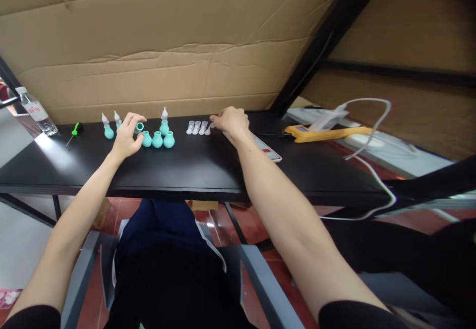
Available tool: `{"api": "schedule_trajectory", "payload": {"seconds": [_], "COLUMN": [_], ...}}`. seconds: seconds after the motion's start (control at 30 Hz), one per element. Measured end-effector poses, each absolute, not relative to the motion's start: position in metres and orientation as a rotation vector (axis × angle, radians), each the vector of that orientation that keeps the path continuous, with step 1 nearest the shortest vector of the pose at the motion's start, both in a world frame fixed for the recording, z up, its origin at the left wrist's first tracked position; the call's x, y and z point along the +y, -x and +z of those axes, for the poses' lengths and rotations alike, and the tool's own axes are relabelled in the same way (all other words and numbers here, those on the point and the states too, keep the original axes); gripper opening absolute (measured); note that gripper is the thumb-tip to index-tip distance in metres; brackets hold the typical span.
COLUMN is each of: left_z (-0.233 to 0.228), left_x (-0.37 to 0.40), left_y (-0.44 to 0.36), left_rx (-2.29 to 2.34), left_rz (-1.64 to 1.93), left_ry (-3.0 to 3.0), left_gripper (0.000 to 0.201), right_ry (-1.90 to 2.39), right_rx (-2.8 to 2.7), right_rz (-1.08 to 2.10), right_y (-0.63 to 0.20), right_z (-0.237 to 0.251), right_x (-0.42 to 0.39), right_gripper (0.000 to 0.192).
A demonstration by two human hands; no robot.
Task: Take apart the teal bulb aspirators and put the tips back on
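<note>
My left hand curls around a teal rubber bulb, thumb and forefinger at its sides, its round mouth turned toward me. Beside it, several more open-necked teal bulbs stand in a row. Bulbs fitted with clear pointed nozzles stand behind and to the left, such as one nasal aspirator; another is partly hidden by my left hand. My right hand is closed in a pinch at the right end of a row of small clear plastic nozzle pieces, its fingertips on one piece.
A phone lies under my right wrist. A green-handled screwdriver and a water bottle are at the left. Cardboard walls off the back of the black table. A yellow tool and white cable are at the right.
</note>
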State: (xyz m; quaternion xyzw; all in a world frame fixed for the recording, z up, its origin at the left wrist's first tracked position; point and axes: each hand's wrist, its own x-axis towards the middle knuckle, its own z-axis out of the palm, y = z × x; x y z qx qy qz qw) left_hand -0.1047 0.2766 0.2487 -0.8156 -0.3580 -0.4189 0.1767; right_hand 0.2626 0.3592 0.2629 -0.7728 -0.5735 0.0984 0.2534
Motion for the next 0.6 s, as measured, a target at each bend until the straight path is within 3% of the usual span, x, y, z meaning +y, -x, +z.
{"api": "schedule_trajectory", "payload": {"seconds": [0.6], "left_z": [0.2488], "left_x": [0.2758], "left_y": [0.1036], "left_rx": [-1.100], "left_rz": [-1.142], "left_ry": [2.331], "left_gripper": [0.045], "right_ry": [2.113], "right_rx": [-1.636], "right_rz": [0.312], "right_y": [-0.2608], "right_z": [0.2654], "right_x": [0.3585], "right_gripper": [0.043]}}
